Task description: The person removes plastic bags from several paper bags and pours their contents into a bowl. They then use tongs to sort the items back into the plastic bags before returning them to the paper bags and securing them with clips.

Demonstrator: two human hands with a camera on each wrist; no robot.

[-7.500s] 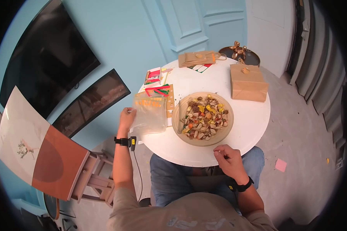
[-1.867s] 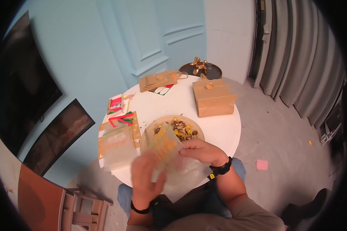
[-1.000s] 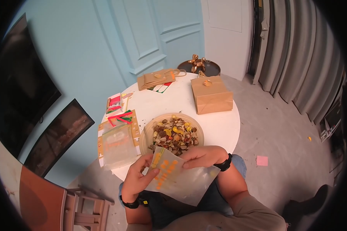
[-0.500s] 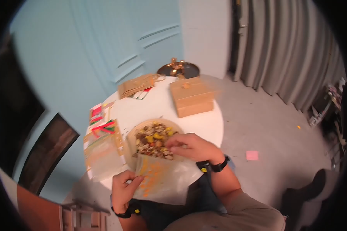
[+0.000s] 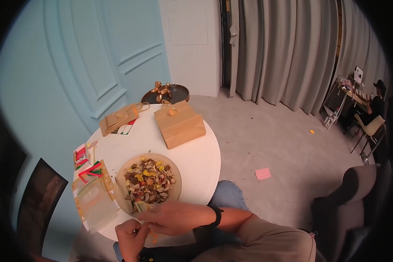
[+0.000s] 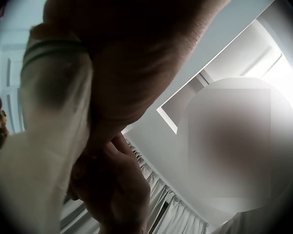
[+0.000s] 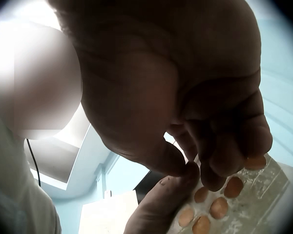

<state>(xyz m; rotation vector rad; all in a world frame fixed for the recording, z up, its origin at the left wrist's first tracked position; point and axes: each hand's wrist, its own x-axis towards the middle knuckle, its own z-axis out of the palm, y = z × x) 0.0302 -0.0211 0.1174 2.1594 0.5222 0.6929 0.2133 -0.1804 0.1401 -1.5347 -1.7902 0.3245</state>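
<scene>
Surface: round white table [image 5: 198, 163], small crumbs scattered on its top. On it, a shallow pale bowl [image 5: 176, 172] heaped with mixed dried pieces [image 5: 148, 183] in brown, yellow and orange. Far side: standing brown paper bag [image 5: 185, 126]; near it, folded paper bags [image 5: 119, 120] lying partly over a red, white and green card [image 5: 129, 126]. Left edge: red and green strips [image 5: 91, 171], and a second plastic bag [image 5: 96, 207] lying flat over a patterned sheet.

Room: pale blue panelled wall [image 5: 30, 74], grey curtain [image 5: 270, 61], grey floor [image 5: 266, 135] with a pink sheet [image 5: 263, 173]. Shiny balloon-dog figure [image 5: 161, 91] on a dark side table [image 5: 181, 93]. A person [image 5: 373, 107] sits at a far desk.

Hands: left hand [image 5: 131, 238] grips a plastic bag [image 7: 251, 204] at the table's near edge, beside the bowl. Right hand [image 5: 174, 218] meets it, fingers bent over the bag (whether they pinch the film, cannot tell).

Markings: orange marks on the held bag, partly covered, unreadable; a green line [image 6: 49, 48] crosses its top. Orange print on the flat bag faint, illegible.
</scene>
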